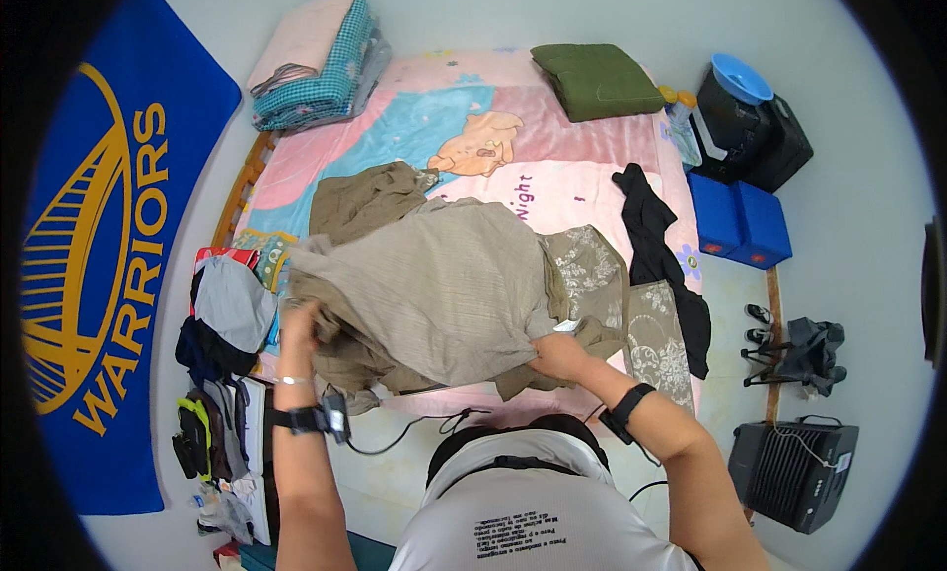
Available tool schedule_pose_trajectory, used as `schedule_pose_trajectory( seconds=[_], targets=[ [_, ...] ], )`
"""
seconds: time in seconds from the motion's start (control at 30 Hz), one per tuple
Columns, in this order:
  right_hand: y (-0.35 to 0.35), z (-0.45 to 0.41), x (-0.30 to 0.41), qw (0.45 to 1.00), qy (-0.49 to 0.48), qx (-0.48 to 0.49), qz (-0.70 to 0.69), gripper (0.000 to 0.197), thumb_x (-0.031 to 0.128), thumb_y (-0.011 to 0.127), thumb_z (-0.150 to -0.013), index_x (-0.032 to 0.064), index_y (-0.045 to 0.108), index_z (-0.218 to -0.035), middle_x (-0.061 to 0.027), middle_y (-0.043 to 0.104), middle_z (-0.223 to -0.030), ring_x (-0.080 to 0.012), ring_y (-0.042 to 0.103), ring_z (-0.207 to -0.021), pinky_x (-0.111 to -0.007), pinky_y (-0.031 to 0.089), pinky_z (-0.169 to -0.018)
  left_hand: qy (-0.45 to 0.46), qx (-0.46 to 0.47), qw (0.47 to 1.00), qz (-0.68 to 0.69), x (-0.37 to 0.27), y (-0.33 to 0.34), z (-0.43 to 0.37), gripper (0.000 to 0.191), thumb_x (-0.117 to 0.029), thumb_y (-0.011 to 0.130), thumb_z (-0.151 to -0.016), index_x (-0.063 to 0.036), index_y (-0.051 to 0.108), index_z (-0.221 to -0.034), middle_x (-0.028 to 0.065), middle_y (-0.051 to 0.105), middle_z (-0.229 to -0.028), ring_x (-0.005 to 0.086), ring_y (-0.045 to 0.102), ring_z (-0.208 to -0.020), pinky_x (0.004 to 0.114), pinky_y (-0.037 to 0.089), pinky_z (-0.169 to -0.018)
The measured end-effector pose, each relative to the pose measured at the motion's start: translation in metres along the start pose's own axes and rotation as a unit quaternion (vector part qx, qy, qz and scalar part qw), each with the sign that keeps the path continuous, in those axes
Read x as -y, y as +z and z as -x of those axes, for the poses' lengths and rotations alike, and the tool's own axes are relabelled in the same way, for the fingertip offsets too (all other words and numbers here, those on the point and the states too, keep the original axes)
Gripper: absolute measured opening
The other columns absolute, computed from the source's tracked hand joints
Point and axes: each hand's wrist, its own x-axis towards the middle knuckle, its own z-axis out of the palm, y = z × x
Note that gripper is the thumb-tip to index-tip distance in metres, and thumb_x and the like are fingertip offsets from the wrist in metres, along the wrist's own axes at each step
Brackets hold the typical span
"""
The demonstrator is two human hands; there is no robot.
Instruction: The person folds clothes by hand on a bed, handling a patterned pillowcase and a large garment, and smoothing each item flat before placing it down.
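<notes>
A large beige-brown cloth (pixel 436 282) is spread in the air over the near part of the bed, held up between both hands. My left hand (pixel 302 327) grips its left end, where the fabric is bunched and slightly blurred. At its lower right corner, near a small white tag, my right hand (pixel 558 356) is closed on the edge. Brown cloth (pixel 362 194) lies crumpled behind it. To the right are brown fabric with a white floral pattern (pixel 592 268) and a black garment (pixel 651 231). What lies directly under the held cloth is hidden.
The bed has a pink and blue blanket (pixel 399 127), folded bedding (pixel 318 68) at back left and a green folded quilt (pixel 595 79) at back right. Piled clothes (pixel 233 305) stand at left. Blue boxes (pixel 740 220) and a black appliance (pixel 795 471) are at right.
</notes>
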Motion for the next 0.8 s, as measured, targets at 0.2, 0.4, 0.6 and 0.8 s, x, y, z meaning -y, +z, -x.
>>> schedule_pose_trajectory(
  seconds=[0.2,0.4,0.6,0.8],
  targets=[
    [0.004,-0.007,0.009,1.0,0.003,-0.028,0.002,0.022,0.023,0.056,-0.064,0.0031,0.058,-0.072,-0.0188,0.057,-0.067,-0.0343,0.056,-0.065,-0.042,0.045,-0.061,0.367,0.247,0.757,-0.481,0.014,0.173,0.129,0.085,-0.02,0.075,-0.055,-0.0005,0.03,-0.124,0.0243,0.03,-0.127,0.0345,0.026,-0.121,0.037,0.024,-0.098],
    [-0.03,-0.006,0.036,0.996,-0.057,-0.055,-0.049,0.027,0.025,0.06,-0.067,0.0051,0.057,-0.085,-0.0153,0.058,-0.077,-0.0321,0.055,-0.072,-0.04,0.044,-0.067,0.432,0.355,0.702,-0.441,0.034,0.254,0.144,0.066,-0.016,0.069,-0.06,-0.0071,0.04,-0.118,0.0196,0.043,-0.118,0.0345,0.038,-0.112,0.039,0.03,-0.093],
    [-0.039,0.035,-0.004,0.969,0.023,-0.216,-0.121,0.082,0.03,0.072,-0.058,0.0019,0.031,-0.123,-0.0202,0.04,-0.118,-0.0338,0.035,-0.113,-0.038,0.029,-0.094,0.386,0.307,0.756,-0.43,0.032,0.24,0.128,0.019,-0.017,0.061,-0.068,-0.0041,0.058,-0.082,0.0176,0.058,-0.082,0.0354,0.054,-0.076,0.039,0.043,-0.064],
    [0.012,0.038,-0.042,0.978,0.074,-0.193,-0.025,0.081,0.033,0.072,-0.055,-0.0074,0.037,-0.115,-0.0256,0.042,-0.115,-0.0342,0.042,-0.108,-0.038,0.034,-0.089,0.331,0.347,0.797,-0.367,-0.004,0.231,0.155,0.022,-0.013,0.062,-0.069,-0.0014,0.057,-0.087,0.0183,0.057,-0.084,0.0343,0.053,-0.076,0.034,0.043,-0.068]
  ],
)
